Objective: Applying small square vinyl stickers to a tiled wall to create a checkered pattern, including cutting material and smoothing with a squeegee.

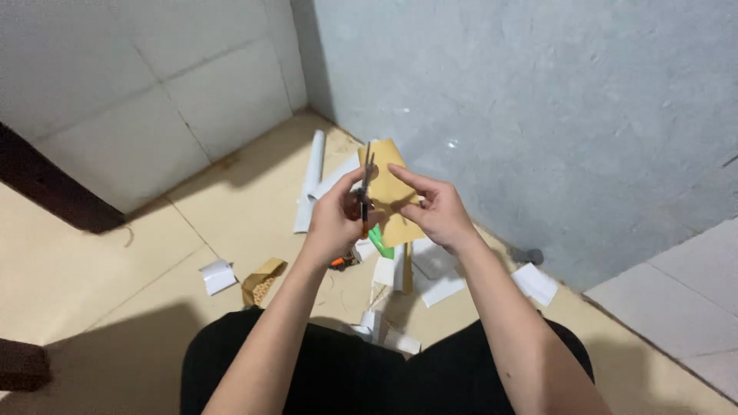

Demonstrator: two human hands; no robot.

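Note:
My left hand (334, 219) grips a pair of scissors (365, 188) with orange handles, blades pointing up along the left edge of a tan sheet of paper (396, 211). My right hand (434, 207) holds that sheet from the right, thumb and fingers pinching it. Both hands are raised in front of me, above the floor. My knees in black trousers show at the bottom.
Paper scraps lie on the tiled floor (115, 261): a rolled white sheet (311, 180), white pieces (218, 276), a brown cardboard piece (263, 280), a green object (380, 241). A grey wall (538, 115) stands ahead, a white tiled wall (154, 92) to the left.

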